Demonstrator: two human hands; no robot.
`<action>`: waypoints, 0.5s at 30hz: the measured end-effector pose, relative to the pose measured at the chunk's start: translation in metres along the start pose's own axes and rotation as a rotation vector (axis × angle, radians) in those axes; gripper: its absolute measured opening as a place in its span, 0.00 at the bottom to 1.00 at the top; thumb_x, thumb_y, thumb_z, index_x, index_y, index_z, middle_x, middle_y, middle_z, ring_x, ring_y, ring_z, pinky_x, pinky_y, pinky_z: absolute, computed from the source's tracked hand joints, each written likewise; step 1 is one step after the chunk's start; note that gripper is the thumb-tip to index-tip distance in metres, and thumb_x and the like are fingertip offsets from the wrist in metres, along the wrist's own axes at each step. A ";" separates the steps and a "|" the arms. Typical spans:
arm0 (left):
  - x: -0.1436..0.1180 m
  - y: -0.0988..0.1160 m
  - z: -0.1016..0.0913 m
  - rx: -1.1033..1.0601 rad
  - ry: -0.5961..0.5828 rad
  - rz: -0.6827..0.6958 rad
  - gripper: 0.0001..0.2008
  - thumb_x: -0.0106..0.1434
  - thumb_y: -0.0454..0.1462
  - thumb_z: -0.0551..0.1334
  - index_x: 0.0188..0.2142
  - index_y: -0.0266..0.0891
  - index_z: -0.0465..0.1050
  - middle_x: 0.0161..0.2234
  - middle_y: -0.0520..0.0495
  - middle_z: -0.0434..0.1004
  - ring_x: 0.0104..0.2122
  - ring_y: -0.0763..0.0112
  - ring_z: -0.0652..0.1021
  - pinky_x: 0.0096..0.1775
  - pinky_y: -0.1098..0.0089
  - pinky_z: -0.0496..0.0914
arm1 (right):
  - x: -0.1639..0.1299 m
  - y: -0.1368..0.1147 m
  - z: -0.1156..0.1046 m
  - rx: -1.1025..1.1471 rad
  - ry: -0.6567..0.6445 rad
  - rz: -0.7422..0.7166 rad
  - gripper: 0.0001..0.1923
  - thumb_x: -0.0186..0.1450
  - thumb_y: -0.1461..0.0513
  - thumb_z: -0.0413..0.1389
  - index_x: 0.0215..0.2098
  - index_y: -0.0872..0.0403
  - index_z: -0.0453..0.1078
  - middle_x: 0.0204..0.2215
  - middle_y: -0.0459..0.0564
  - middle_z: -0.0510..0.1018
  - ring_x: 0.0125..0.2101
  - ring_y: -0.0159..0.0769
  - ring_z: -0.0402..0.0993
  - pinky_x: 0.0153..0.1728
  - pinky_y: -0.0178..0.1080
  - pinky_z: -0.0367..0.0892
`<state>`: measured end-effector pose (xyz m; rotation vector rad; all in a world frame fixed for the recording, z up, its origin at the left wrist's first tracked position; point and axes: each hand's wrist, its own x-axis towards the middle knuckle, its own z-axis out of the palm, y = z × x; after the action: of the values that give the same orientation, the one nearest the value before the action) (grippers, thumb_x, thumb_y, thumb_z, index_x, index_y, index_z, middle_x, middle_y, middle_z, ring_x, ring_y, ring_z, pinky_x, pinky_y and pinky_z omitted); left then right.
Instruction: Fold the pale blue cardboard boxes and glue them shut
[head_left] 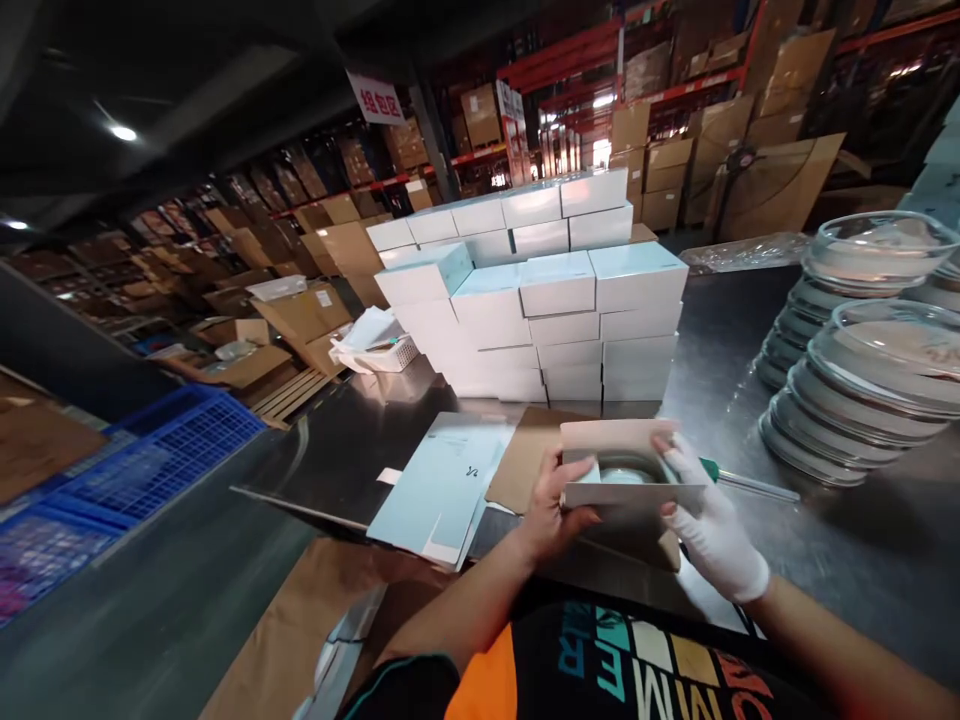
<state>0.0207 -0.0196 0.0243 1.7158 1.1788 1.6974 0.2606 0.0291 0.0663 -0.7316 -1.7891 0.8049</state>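
Both hands hold an open cardboard box (622, 490) just above the steel table (360, 440), with a glass dish (626, 470) showing inside it. My bare left hand (551, 505) grips the box's left side. My right hand (709, 520), in a white glove, grips its right side with fingers over the top edge. Directly behind the box stands a tall stack of pale blue boxes (540, 300). Flat unfolded pale blue cartons (442, 485) lie to the left of my left hand.
Two piles of stacked glass dishes (862, 370) stand at the right. A green-handled tool (742, 483) lies beside my right hand. Brown cardboard sheets (300, 620) lie at the near table edge. Blue plastic crates (135, 470) sit at the left, warehouse shelves with cartons behind.
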 end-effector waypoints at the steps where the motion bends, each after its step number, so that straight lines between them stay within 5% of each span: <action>1: 0.003 0.005 0.001 0.013 -0.004 0.029 0.33 0.59 0.66 0.71 0.47 0.41 0.83 0.50 0.35 0.81 0.58 0.44 0.78 0.61 0.49 0.73 | 0.004 -0.004 0.005 0.053 0.002 0.057 0.34 0.70 0.36 0.59 0.62 0.50 0.78 0.71 0.62 0.73 0.71 0.60 0.68 0.70 0.60 0.67; 3: 0.006 0.010 0.005 0.009 0.053 0.034 0.32 0.64 0.66 0.66 0.43 0.40 0.83 0.47 0.37 0.81 0.53 0.48 0.80 0.57 0.52 0.76 | 0.012 -0.010 0.016 0.094 0.071 0.163 0.31 0.70 0.38 0.59 0.55 0.51 0.81 0.63 0.62 0.80 0.64 0.59 0.76 0.68 0.59 0.70; 6: 0.003 0.006 0.009 -0.012 0.197 0.047 0.37 0.65 0.67 0.65 0.57 0.41 0.78 0.55 0.35 0.79 0.54 0.51 0.80 0.55 0.55 0.77 | 0.019 -0.009 0.031 0.052 0.299 0.221 0.24 0.66 0.48 0.63 0.56 0.50 0.76 0.58 0.58 0.83 0.59 0.52 0.80 0.65 0.56 0.73; 8: 0.001 -0.001 0.006 0.033 0.147 0.072 0.39 0.62 0.67 0.68 0.59 0.42 0.78 0.56 0.35 0.80 0.57 0.49 0.80 0.57 0.54 0.76 | 0.022 -0.004 0.034 0.037 0.373 0.189 0.23 0.65 0.53 0.62 0.57 0.49 0.72 0.57 0.57 0.83 0.57 0.49 0.81 0.62 0.54 0.75; 11: 0.003 -0.007 -0.006 0.136 0.023 0.063 0.35 0.57 0.66 0.73 0.50 0.42 0.83 0.48 0.37 0.83 0.53 0.48 0.82 0.57 0.51 0.76 | 0.031 0.002 0.017 -0.059 0.314 0.106 0.25 0.68 0.56 0.56 0.62 0.49 0.67 0.57 0.59 0.82 0.54 0.48 0.83 0.57 0.52 0.77; 13: 0.007 -0.009 -0.014 0.181 0.089 0.035 0.35 0.56 0.67 0.73 0.48 0.43 0.84 0.45 0.39 0.84 0.54 0.46 0.82 0.58 0.49 0.75 | 0.037 0.007 -0.005 -0.304 0.232 0.092 0.23 0.70 0.55 0.54 0.61 0.52 0.69 0.57 0.63 0.81 0.53 0.52 0.82 0.57 0.53 0.76; 15: 0.012 -0.009 -0.020 0.203 0.202 0.007 0.35 0.56 0.67 0.73 0.48 0.43 0.84 0.46 0.39 0.85 0.55 0.45 0.81 0.59 0.49 0.74 | 0.040 0.016 -0.025 -0.628 0.033 0.240 0.20 0.70 0.52 0.56 0.54 0.55 0.75 0.51 0.66 0.84 0.50 0.57 0.83 0.53 0.54 0.75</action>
<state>-0.0020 -0.0101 0.0270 1.6946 1.4829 1.8440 0.2729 0.0748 0.0822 -1.3772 -1.9599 0.3624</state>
